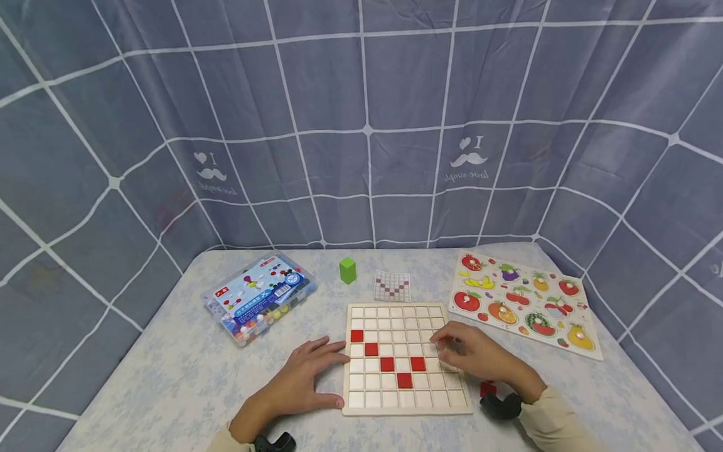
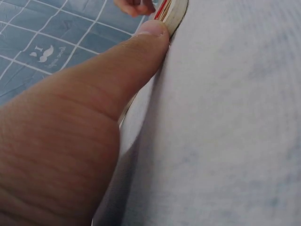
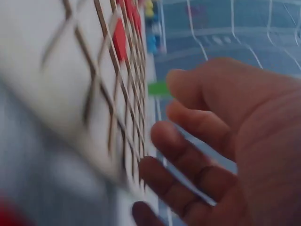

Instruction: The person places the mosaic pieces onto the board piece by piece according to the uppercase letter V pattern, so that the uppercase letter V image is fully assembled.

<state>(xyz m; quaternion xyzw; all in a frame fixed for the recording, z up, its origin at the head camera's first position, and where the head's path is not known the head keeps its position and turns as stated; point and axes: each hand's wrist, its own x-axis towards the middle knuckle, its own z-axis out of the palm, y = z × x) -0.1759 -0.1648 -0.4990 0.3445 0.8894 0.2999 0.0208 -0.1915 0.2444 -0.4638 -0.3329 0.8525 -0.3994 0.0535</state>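
A square wooden grid board (image 1: 409,411) lies on the table with several red square tiles (image 1: 404,380) set in its cells, forming a bent diagonal line. My left hand (image 1: 299,380) rests at the board's left side, fingers spread, fingertips and thumb touching the edge. In the left wrist view the thumb (image 2: 89,94) presses the board's rim. Over the right part of the board hovers my right hand (image 1: 477,351), its fingers loosely bent. No tile shows between its thumb and fingers in the right wrist view. More red tiles (image 1: 488,388) lie by the right wrist, partly hidden.
A small pattern card (image 1: 392,286) lies behind the board, with a green block (image 1: 347,270) to its left. A clear plastic box of coloured pieces (image 1: 260,295) is at the left. A fruit puzzle board (image 1: 525,301) lies at the right. Patterned curtains enclose the table (image 1: 169,376).
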